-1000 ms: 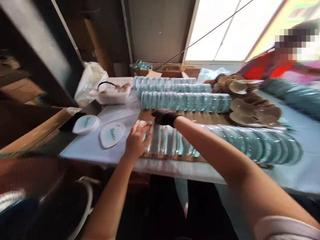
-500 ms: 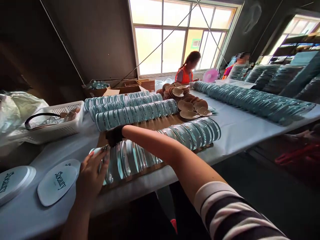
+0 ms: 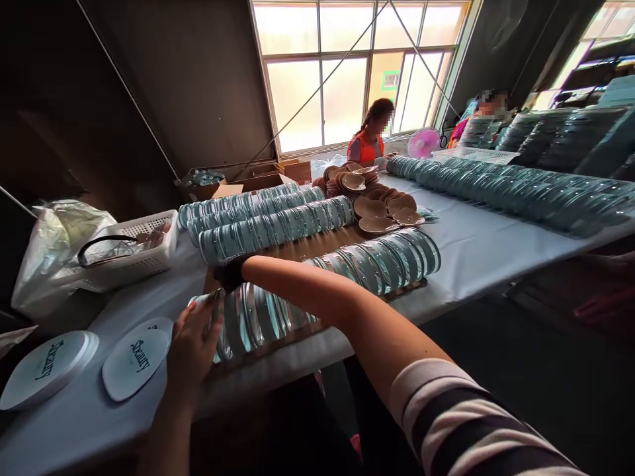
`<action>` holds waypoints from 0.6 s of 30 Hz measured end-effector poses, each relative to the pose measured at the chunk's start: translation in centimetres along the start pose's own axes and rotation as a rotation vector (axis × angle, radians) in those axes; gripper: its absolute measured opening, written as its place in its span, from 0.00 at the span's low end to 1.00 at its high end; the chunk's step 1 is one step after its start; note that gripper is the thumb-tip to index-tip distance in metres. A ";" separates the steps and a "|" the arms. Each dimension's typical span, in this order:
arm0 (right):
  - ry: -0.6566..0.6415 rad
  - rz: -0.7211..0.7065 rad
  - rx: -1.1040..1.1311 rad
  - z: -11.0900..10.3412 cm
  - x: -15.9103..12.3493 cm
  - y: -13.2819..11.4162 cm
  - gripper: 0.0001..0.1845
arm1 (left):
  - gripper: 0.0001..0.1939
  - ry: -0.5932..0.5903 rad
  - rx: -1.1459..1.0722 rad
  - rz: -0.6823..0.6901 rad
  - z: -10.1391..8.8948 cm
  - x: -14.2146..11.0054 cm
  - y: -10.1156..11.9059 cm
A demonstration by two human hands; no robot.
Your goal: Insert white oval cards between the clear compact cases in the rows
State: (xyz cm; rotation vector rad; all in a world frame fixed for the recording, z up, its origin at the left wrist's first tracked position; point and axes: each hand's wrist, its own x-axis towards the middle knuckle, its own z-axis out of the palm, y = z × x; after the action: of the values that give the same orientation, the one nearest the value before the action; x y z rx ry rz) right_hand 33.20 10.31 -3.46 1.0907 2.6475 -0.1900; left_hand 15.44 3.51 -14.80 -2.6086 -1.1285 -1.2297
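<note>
A row of shiny, bluish glass-like discs [image 3: 262, 317] stands on edge along the near side of the table. My left hand [image 3: 194, 340] is against the left end of this row, its fingers and thumb spread over the end disc. From above, my right hand [image 3: 231, 271], in a dark glove, reaches across to the back top of the same end; its fingers are mostly hidden. To the left lie a single white rounded plate [image 3: 136, 363] with "Sbeauty" lettering and a small stack of similar plates [image 3: 44, 373].
More disc rows [image 3: 278, 225] stand behind on brown cardboard. Brown rounded pieces [image 3: 372, 208] are heaped mid-table. A white basket [image 3: 163, 241] sits at left, and long disc rows [image 3: 496, 185] extend at right. One co-worker [image 3: 368, 142] sits by the window, another farther right.
The view has shifted slightly, so the plates and basket appear farther right. Both hands remain at the left end of the near row, with little other visible change.
</note>
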 end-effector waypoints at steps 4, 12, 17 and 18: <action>0.133 0.193 -0.024 0.0 -0.4 -0.7 0.09 | 0.21 -0.022 0.000 -0.028 -0.2 0.0 0.3; 0.354 0.236 0.039 0.8 -3.5 -1.6 0.14 | 0.20 0.017 -0.017 -0.048 0.5 0.0 -0.4; 0.449 0.199 0.071 2.1 -7.1 -6.3 0.15 | 0.21 -0.009 -0.034 -0.060 -0.8 0.1 1.0; 0.444 0.227 0.055 2.7 -7.7 -7.3 0.16 | 0.21 -0.036 -0.042 -0.073 -1.0 0.3 1.3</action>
State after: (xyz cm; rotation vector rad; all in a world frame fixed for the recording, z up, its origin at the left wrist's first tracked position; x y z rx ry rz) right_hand 33.82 -0.56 -3.60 1.6004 2.8708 0.0311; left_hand 15.73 2.45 -13.61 -2.6534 -1.2273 -1.2373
